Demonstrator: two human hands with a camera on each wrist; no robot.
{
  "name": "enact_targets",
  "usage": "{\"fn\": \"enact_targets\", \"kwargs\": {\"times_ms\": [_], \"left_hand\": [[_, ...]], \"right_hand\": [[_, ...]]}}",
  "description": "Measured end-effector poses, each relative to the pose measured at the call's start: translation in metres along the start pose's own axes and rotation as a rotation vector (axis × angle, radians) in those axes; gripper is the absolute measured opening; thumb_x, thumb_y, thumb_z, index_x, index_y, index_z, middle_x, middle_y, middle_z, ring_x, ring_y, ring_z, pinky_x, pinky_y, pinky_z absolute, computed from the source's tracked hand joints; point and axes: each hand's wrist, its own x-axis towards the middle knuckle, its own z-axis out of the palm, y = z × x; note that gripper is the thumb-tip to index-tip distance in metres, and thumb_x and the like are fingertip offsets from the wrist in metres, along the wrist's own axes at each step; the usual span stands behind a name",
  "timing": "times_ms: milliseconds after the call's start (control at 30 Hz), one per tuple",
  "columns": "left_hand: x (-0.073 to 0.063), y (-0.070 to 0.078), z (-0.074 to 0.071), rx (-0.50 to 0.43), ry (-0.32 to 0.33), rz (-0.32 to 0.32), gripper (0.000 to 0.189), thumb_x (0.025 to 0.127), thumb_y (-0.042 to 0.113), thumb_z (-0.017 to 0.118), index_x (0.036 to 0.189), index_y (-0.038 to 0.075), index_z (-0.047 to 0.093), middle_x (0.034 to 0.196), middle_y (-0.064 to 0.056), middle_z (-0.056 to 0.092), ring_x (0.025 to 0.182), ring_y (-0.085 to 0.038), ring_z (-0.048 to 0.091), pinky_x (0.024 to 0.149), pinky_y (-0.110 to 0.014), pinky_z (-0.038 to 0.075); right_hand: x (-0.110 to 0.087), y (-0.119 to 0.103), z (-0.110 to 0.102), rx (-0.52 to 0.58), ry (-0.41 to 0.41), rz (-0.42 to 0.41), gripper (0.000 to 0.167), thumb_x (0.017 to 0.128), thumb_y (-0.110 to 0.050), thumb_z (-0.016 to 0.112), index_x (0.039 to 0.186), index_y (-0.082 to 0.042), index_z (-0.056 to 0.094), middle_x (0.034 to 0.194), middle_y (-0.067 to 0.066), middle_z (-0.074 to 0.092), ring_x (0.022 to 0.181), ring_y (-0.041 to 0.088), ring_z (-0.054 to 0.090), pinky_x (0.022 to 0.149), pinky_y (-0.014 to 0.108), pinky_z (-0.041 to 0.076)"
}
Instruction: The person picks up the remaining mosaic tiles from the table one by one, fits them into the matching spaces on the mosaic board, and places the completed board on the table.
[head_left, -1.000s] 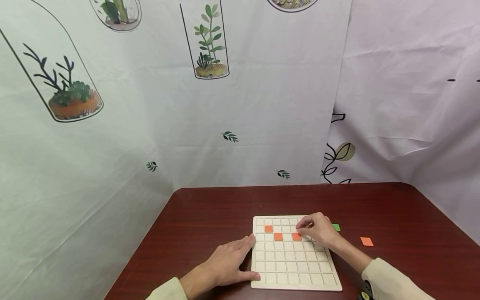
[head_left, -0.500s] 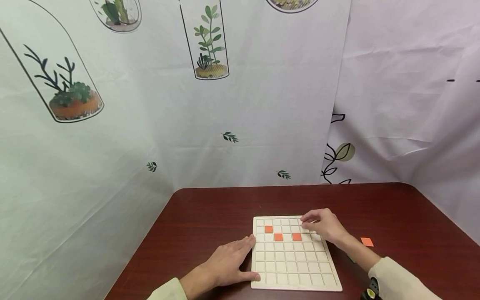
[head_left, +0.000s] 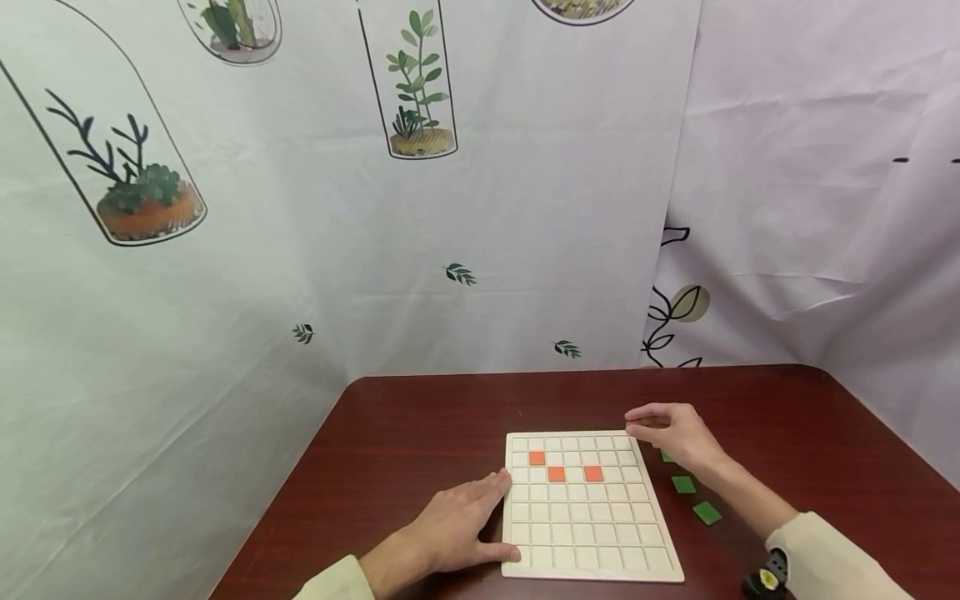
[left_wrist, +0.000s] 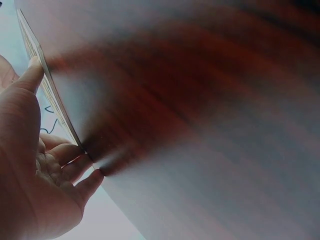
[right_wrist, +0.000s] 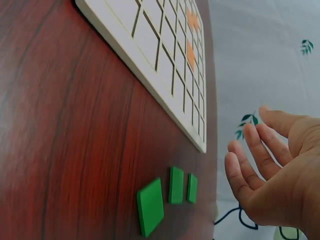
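Observation:
A cream grid board (head_left: 592, 533) lies on the table, with three orange square tiles, such as the middle one (head_left: 557, 474), set in its upper cells. My left hand (head_left: 461, 521) rests along the board's left edge, thumb on the near corner and fingertips at the side; the left wrist view shows the same hand (left_wrist: 45, 165) at the rim. Off the board's far right corner hovers my right hand (head_left: 678, 433), its fingers loosely bent with nothing between them, as the right wrist view of the hand (right_wrist: 277, 160) also shows. Green tiles (head_left: 707, 512) lie below it.
Three green tiles (right_wrist: 150, 206) stand in a row on the dark red table (head_left: 435, 425), right of the board. Behind the table hangs a white cloth (head_left: 510, 208) printed with plants. A dark wrist device (head_left: 767, 579) sits at the right sleeve.
My right hand has drawn back to the right, off the board's upper cells. Its forearm now uncovers the green tiles and hides the loose orange tile. The left hand stays put.

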Motion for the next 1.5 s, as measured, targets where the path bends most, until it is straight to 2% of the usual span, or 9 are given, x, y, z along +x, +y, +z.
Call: {"fn": "enact_targets", "kwargs": {"times_ms": [100,233,467,600,800,1033,1267,1433,1500], "left_hand": [[0.0,0.0,0.0,-0.01,-0.008,-0.003,0.105,0.093,0.083,0.054,0.165,0.009,0.038,0.168,-0.007,0.041,0.149,-0.02,0.046,0.11,-0.045,0.049],[0.0,0.0,0.0,-0.009,-0.009,-0.001,0.105,0.093,0.082,0.054,0.165,0.009,0.038,0.167,-0.007,0.042,0.149,-0.02,0.047,0.11,-0.045,0.05],[0.0,0.0,0.0,-0.005,-0.005,0.003,0.104,0.093,0.082,0.055,0.165,0.009,0.038,0.167,-0.007,0.042,0.148,-0.02,0.047,0.11,-0.045,0.05],[0.0,0.0,0.0,-0.004,-0.006,0.001,0.104,0.093,0.082,0.055,0.165,0.009,0.038,0.168,-0.007,0.042,0.148,-0.02,0.047,0.11,-0.045,0.05],[0.001,0.0,-0.001,-0.002,-0.001,0.0,0.105,0.093,0.083,0.054,0.165,0.009,0.038,0.167,-0.008,0.042,0.149,-0.021,0.047,0.11,-0.045,0.049],[0.002,-0.001,-0.001,-0.005,-0.005,0.005,0.105,0.093,0.083,0.054,0.165,0.009,0.038,0.168,-0.007,0.041,0.149,-0.021,0.047,0.11,-0.045,0.05],[0.001,-0.002,-0.001,-0.008,-0.004,0.013,0.105,0.093,0.083,0.052,0.165,0.008,0.038,0.169,-0.007,0.04,0.149,-0.021,0.046,0.11,-0.045,0.049],[0.001,-0.002,0.0,-0.006,0.001,0.018,0.104,0.094,0.082,0.052,0.165,0.007,0.038,0.169,-0.007,0.039,0.149,-0.021,0.046,0.111,-0.044,0.049],[0.001,-0.002,0.0,-0.007,0.0,0.019,0.104,0.094,0.082,0.052,0.165,0.007,0.038,0.169,-0.007,0.039,0.15,-0.02,0.046,0.111,-0.044,0.049]], "right_hand": [[-0.003,0.004,-0.006,-0.005,0.012,0.014,0.034,0.098,-0.02,0.08,0.124,0.001,0.076,0.114,0.012,0.078,0.106,0.029,0.071,0.079,0.04,0.055],[-0.006,0.009,-0.016,-0.006,0.017,0.018,0.038,0.098,-0.024,0.079,0.126,0.001,0.074,0.116,0.013,0.077,0.104,0.028,0.07,0.074,0.038,0.053],[-0.014,0.018,-0.033,0.005,0.021,0.066,0.047,0.1,-0.034,0.077,0.133,-0.001,0.071,0.125,0.015,0.075,0.108,0.034,0.069,0.089,0.045,0.055],[-0.017,0.024,-0.043,0.005,0.029,0.093,0.052,0.099,-0.038,0.078,0.134,0.0,0.07,0.126,0.015,0.074,0.107,0.035,0.068,0.087,0.045,0.056],[-0.021,0.034,-0.055,0.033,0.056,0.121,0.053,0.1,-0.035,0.078,0.136,0.003,0.069,0.121,0.013,0.076,0.102,0.025,0.072,0.083,0.036,0.058],[-0.029,0.05,-0.068,0.128,0.07,0.152,0.053,0.1,-0.031,0.077,0.136,0.007,0.067,0.114,0.007,0.079,0.094,0.008,0.075,0.079,0.03,0.059],[-0.039,0.063,-0.078,0.186,0.051,0.184,0.046,0.101,-0.029,0.077,0.133,0.004,0.071,0.113,0.0,0.079,0.093,0.006,0.075,0.08,0.03,0.06],[-0.045,0.07,-0.083,0.174,0.049,0.185,0.046,0.102,-0.031,0.075,0.133,0.002,0.071,0.11,-0.012,0.077,0.095,0.002,0.073,0.08,0.029,0.059],[-0.048,0.073,-0.085,0.163,0.053,0.192,0.044,0.102,-0.032,0.075,0.131,0.0,0.072,0.108,-0.012,0.078,0.093,0.003,0.072,0.078,0.028,0.058]]}}
